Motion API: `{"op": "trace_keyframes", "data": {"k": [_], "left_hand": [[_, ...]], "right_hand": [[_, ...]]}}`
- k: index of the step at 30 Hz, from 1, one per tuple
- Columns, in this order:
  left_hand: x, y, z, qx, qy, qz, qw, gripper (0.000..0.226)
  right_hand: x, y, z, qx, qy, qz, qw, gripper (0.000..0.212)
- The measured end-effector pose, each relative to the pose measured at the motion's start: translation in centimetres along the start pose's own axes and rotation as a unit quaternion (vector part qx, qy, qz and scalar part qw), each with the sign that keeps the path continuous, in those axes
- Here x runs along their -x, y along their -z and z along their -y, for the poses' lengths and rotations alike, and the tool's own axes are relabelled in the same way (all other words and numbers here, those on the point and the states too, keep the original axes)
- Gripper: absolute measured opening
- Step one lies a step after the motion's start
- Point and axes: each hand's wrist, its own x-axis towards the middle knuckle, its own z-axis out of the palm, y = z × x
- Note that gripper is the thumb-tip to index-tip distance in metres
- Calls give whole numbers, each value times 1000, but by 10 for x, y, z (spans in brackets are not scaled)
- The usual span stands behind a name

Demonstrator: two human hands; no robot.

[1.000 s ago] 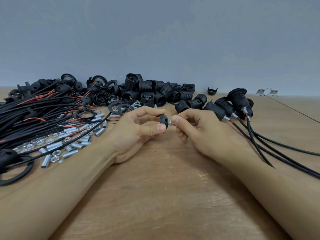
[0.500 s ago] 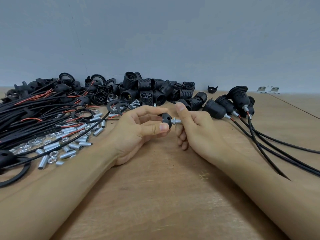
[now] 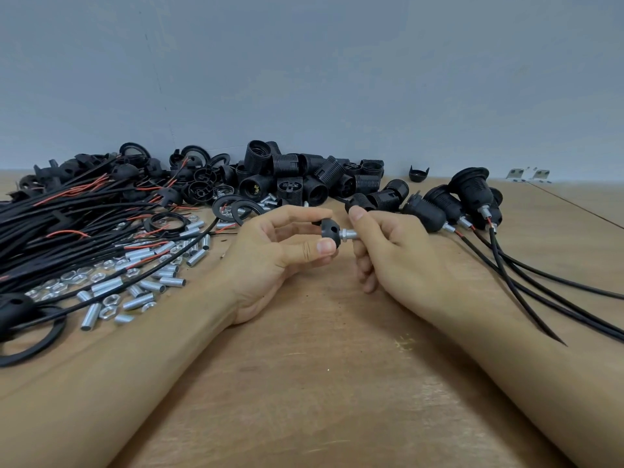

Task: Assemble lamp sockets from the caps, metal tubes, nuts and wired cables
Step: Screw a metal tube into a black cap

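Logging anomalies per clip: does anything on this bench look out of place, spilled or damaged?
Nothing looks damaged. One small black plastic cap sits alone by the wall, apart from the heap of black threaded socket bodies. Loose silver metal tubes and nuts lie scattered, seemingly working stock rather than a spill.

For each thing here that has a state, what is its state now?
left hand: pinches the black cap
right hand: pinches the metal tube
black cap: held above the table, tube in its end
metal tube: pointing right out of the cap
finished sockets: lying at right, cables attached
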Motion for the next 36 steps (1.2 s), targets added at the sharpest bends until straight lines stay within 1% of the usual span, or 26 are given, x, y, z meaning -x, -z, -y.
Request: {"op": "trace_keyframes", "data": {"k": [2, 3, 6, 7, 10, 11, 12, 14, 15, 16, 18, 19, 20, 22, 23, 26, 27, 28, 30, 31, 34, 35, 36], "left_hand": [[-1, 1, 0, 4, -1, -2, 1000, 50], [-1, 2, 0, 7, -1, -5, 1000, 50], [-1, 2, 0, 8, 4, -10, 1000, 50], [-1, 2, 0, 7, 6, -7, 1000, 51], [-1, 1, 0, 7, 6, -3, 1000, 49], [-1, 1, 0, 9, 5, -4, 1000, 49], [-1, 2, -1, 11, 5, -4, 1000, 48], [-1, 2, -1, 10, 6, -4, 1000, 48], [-1, 2, 0, 8, 7, -3, 1000, 48], [-1, 2, 0, 7, 8, -2, 1000, 48], [-1, 2, 0, 10, 6, 1, 1000, 47], [-1, 2, 0, 11, 5, 0, 1000, 47], [-1, 2, 0, 11, 3, -1, 1000, 49], [-1, 3, 0, 7, 3, -3, 1000, 50], [-1, 2, 0, 6, 5, -1, 1000, 50], [-1, 1, 0, 7, 2, 2, 1000, 48], [-1, 1, 0, 9, 0, 0, 1000, 48], [-1, 2, 0, 9, 1, -2, 1000, 48], [-1, 2, -1, 2, 3, -1, 1000, 50], [0, 2, 0, -3, 5, 0, 1000, 51], [0, 1, 0, -2, 3, 2, 1000, 49], [0, 1, 0, -1, 1, 1, 1000, 49], [-1, 2, 0, 2, 1, 0, 1000, 49]], "right_hand": [[0, 0, 2, -4, -13, -3, 1000, 63], [0, 1, 3, -7, -11, 2, 1000, 61], [1, 4, 2, 5, 4, 39, 999, 31], [2, 4, 1, 16, -1, 52, 999, 33], [1, 5, 1, 20, -42, 63, 997, 67], [1, 6, 2, 14, -46, 60, 997, 71], [0, 7, 2, 11, -41, 57, 997, 68], [-1, 9, 1, 5, -25, 53, 998, 46], [-2, 10, -1, 1, -25, 52, 998, 39], [-3, 11, -2, -2, -31, 51, 998, 43], [-4, 11, -2, -6, -52, 47, 998, 65], [-4, 11, 0, -5, -55, 50, 997, 68], [-3, 11, 1, -5, -47, 62, 997, 64], [-2, 10, 0, -4, -22, 81, 996, 49], [-2, 10, 0, -1, -22, 81, 996, 48], [-3, 10, 1, 14, -58, 64, 996, 73], [-3, 12, 2, 8, -63, 67, 996, 75], [-3, 13, 3, -7, -60, 74, 995, 69], [-3, 14, 4, -22, -42, 81, 996, 45], [-3, 15, 3, -15, -40, 77, 996, 40], [-5, 15, -1, 17, -52, 41, 998, 58], [-4, 15, 0, 17, -47, 48, 998, 59], [-4, 15, 1, 10, -37, 65, 997, 54]]}}
